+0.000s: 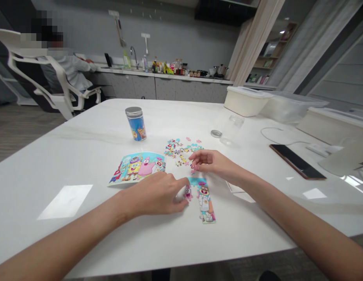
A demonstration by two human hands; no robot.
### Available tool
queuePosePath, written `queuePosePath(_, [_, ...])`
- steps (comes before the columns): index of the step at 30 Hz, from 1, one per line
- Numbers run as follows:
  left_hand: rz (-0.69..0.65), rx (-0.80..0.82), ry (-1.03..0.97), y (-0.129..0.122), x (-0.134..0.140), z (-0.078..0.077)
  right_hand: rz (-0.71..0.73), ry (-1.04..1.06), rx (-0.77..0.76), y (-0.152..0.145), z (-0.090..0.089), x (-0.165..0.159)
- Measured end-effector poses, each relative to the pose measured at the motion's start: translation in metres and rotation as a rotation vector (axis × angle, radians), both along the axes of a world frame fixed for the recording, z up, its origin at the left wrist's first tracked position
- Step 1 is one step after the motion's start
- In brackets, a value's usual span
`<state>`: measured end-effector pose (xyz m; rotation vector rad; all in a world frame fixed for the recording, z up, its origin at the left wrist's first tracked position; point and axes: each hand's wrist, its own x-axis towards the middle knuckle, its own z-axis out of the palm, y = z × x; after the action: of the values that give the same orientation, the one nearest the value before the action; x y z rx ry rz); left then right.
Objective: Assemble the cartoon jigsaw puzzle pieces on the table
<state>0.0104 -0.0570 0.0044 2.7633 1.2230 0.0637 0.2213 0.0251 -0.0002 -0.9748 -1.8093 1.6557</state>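
Observation:
My left hand (pixel 164 193) is low over the table, thumb and index finger curved around a small jigsaw piece (pixel 187 192) with a pink face on it. This piece lies beside a joined strip of jigsaw puzzle (pixel 205 199), which shows a brown character in a white coat and has a blue top edge. My right hand (pixel 209 162) hovers just above the strip, fingers loosely curled and apart, its fingertips near loose jigsaw pieces (pixel 172 148). Left of the pieces, a picture sheet (pixel 137 168) with cartoon characters lies slightly curled.
A blue-labelled jar (pixel 136 124) with a metal lid stands at the back left. A clear jar (pixel 232 128) and a loose lid (pixel 216 134) are beyond my right hand. A phone (pixel 297 160) and white boxes (pixel 247 100) are on the right. A person sits at the far left.

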Motion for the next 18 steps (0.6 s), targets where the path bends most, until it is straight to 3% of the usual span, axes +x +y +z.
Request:
queuePosePath(10, [0.038,-0.048,-0.015,0.001,0.003,-0.003,0.02,0.016,-0.013,0.003,0.0,0.0])
queuePosePath(18, [0.154,0.085,0.06,0.001,0.007,-0.014,0.057,0.038,0.096,0.012,-0.019,-0.005])
